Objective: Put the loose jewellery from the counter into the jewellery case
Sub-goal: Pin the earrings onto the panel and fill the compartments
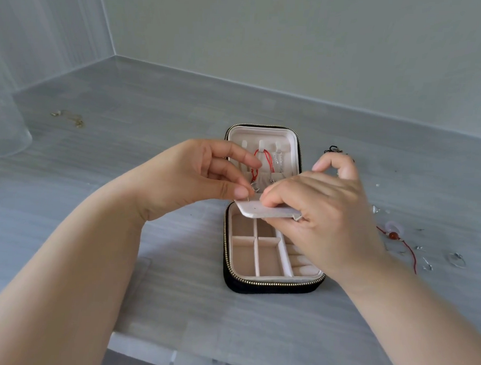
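Left hand [206,178]: thumb and a fingertip nearly closed, pinching small silver earring [254,188] just above the panel edge; remaining fingers loosely curled, holding nothing.
Right hand [323,213]: fingers curled over white padded earring panel [265,211], gripping it; one finger lifted clear at the far side.
Panel: held roughly level over the hinge end of the case base.
Case: black zip-around jewellery case with pale pink lining [270,284], open on grey stone-look counter [125,149], lid upright.
Lid: red cord necklace [265,159] and silver chain [279,159] hanging from hooks.
Loose (still on counter): gold chain [71,118] far left; red cord bracelet with orange bead [394,235] right of case; small clear pieces [457,259] nearby, too blurred to identify.
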The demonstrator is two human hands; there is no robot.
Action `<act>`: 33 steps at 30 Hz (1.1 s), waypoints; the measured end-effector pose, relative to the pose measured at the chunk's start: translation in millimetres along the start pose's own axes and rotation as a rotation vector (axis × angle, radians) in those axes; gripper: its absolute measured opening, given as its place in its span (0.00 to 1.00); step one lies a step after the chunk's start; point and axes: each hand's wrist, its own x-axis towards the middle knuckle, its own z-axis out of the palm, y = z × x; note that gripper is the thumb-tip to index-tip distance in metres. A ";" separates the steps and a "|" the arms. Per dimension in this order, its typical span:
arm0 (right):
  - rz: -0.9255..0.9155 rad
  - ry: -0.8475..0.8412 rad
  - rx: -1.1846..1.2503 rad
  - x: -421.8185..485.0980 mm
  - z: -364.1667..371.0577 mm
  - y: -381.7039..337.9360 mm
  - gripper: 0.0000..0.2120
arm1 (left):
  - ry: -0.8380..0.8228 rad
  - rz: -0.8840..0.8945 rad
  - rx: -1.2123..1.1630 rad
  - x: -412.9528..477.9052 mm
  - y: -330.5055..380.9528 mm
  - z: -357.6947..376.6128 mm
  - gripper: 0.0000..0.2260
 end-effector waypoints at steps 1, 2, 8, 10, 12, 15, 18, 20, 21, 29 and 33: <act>-0.001 0.003 -0.002 -0.3 0.3 0.0 0.10 | 0.003 -0.005 -0.001 0.2 -0.2 0.2 0.20; -0.002 0.005 -0.004 -0.6 0.6 0.0 0.10 | 0.006 -0.011 -0.002 0.7 -0.7 0.3 0.20; -0.013 0.011 -0.019 -2.3 2.6 -0.8 0.09 | -0.022 -0.046 0.002 2.1 -2.7 -0.3 0.19; -0.017 0.008 -0.021 -3.3 3.0 -1.0 0.09 | -0.026 -0.062 0.010 1.9 -3.1 -1.1 0.19; -0.019 0.010 -0.026 -3.6 3.3 -1.0 0.09 | -0.027 -0.068 0.016 1.4 -2.4 -0.9 0.20; -0.007 0.042 -0.043 -2.1 3.4 -0.7 0.11 | -0.001 -0.053 -0.008 0.2 0.1 1.2 0.21; 0.017 0.074 -0.036 -0.1 2.7 -0.2 0.13 | 0.030 -0.038 -0.032 -0.8 0.8 0.9 0.21; 0.023 0.083 -0.036 0.1 2.4 0.1 0.14 | 0.035 -0.032 -0.044 -1.4 0.2 -0.7 0.21; 0.021 0.084 -0.043 -0.1 2.6 0.2 0.14 | 0.036 -0.031 -0.047 -1.6 -0.2 -1.6 0.21; -0.003 0.086 -0.065 -1.6 4.2 0.4 0.12 | 0.050 -0.040 -0.040 -0.5 -1.4 -1.7 0.23; -0.011 0.087 -0.070 -2.1 5.1 0.8 0.12 | 0.051 -0.041 -0.039 0.7 -1.5 -0.4 0.23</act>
